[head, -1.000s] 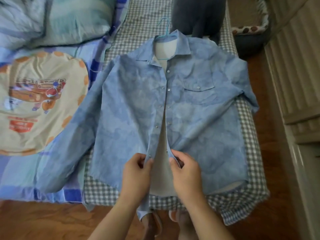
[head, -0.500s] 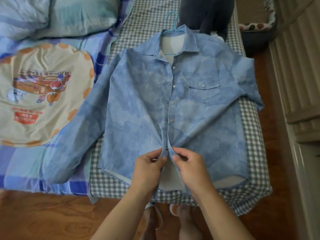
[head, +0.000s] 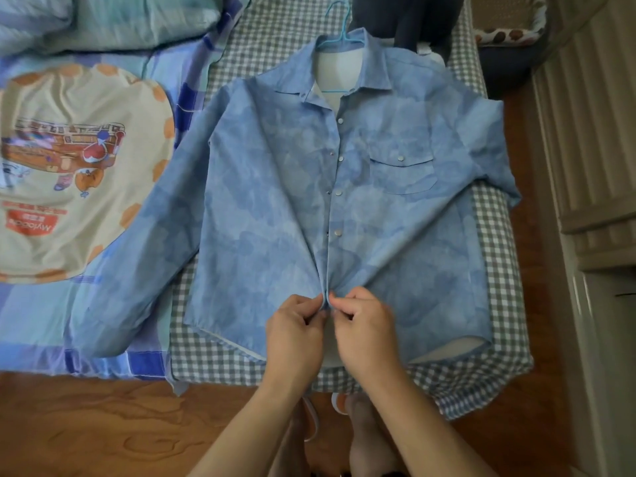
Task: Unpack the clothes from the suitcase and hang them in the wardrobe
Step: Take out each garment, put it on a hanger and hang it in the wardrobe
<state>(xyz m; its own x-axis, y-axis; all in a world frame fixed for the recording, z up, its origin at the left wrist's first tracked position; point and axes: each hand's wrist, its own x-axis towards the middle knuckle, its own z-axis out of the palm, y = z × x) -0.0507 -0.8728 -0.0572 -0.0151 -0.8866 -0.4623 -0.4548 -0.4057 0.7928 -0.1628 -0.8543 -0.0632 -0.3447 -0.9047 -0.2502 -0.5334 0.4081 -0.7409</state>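
A light blue snap-button shirt (head: 275, 201) lies front-up on the checked bed sheet (head: 495, 256), with a turquoise hanger (head: 339, 37) inside its collar. My left hand (head: 296, 333) pinches the left placket edge near the hem. My right hand (head: 366, 330) pinches the right placket edge, and the two edges meet between my fingertips. The snaps above them sit close together along the front. The suitcase and the wardrobe interior are out of view.
A dark grey garment (head: 402, 18) lies at the head of the shirt. A blue quilt with a round cartoon print (head: 69, 166) covers the left. A slatted beige panel (head: 592, 132) runs along the right, with wooden floor (head: 86, 425) below and a pet bed (head: 509, 36) at top right.
My hands have drawn the two front edges together at the lower placket, closing the gap that showed the white lining. The view has shifted slightly toward the shirt.
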